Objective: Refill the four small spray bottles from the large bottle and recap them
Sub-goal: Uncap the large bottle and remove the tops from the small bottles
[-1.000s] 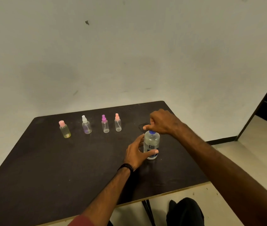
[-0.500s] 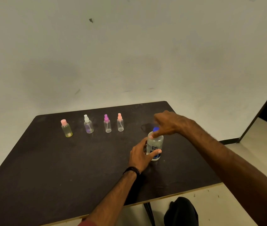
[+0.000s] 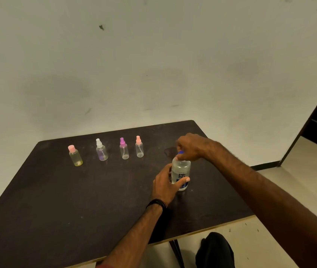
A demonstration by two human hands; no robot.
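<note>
My right hand [image 3: 191,147] covers most of the blue cap [image 3: 181,152], so I can't tell how the grip sits on it. My left hand [image 3: 166,185] hides the large bottle's [image 3: 181,172] left side and part of its label, which I can't read fully. Tabletop [image 3: 57,200] cut off at left and bottom edges. Liquid levels in small bottles too small to tell.

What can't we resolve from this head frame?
- Blue cap of the large bottle: mostly covered by the right hand, so loosened or tight is unclear.
- Large bottle's label: partly hidden by the left hand; the print is too small to read in full.
- Liquid levels in the four small spray bottles: too small to judge.
</note>
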